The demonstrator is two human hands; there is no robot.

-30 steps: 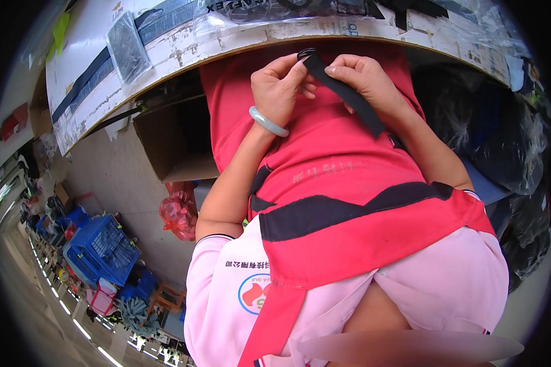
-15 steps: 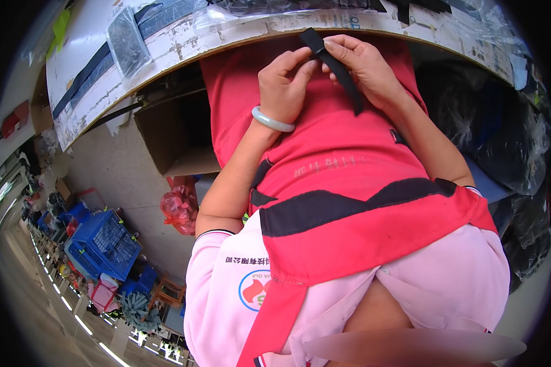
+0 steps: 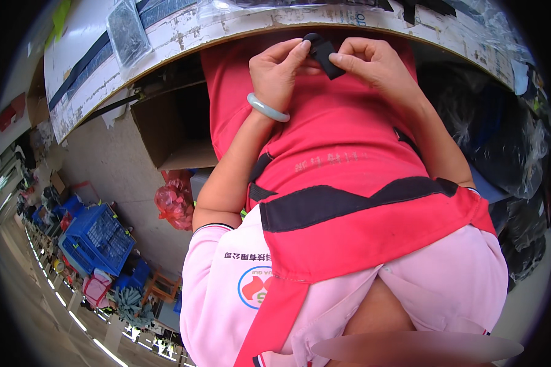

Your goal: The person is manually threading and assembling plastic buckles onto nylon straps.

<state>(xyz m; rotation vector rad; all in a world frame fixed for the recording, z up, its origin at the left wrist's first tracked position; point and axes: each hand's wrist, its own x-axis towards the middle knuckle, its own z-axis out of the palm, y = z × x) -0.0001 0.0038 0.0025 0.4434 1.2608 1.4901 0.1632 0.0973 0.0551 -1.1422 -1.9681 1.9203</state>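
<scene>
**Black strap pinched between both hands at tabletop edge**

Black strap piece (image 3: 324,54) sits just below the near edge of the tabletop (image 3: 183,30), held in the air in front of the red apron (image 3: 342,140), not resting on anything. It looks short & folded over on itself, w/ one end poking down-right; can't tell if there's a buckle or stitching on it.

Left hand (image 3: 279,70) closes on it from the left: fingers (image 3: 300,49) curled, index tip & thumb pinching the upper end. Pale green bangle (image 3: 267,107) rides on that wrist. Right hand (image 3: 373,67) comes in from the right, thumb & forefinger clamped on the other side, remaining fingers bent in. So both hands are grasping the strap, close together & nearly touching — prob. held this way to keep the fold tight and the piece steady at working height, close to the body.

Further out: along the tabletop's near edge lie more black straps (image 3: 98,55) and a clear bag of dark parts (image 3: 127,29), within easy reach. Under the tabletop's left part, an open cardboard box (image 3: 171,131). Lower left on the floor: a red plastic bag (image 3: 174,205) & blue crates (image 3: 98,238).
</scene>
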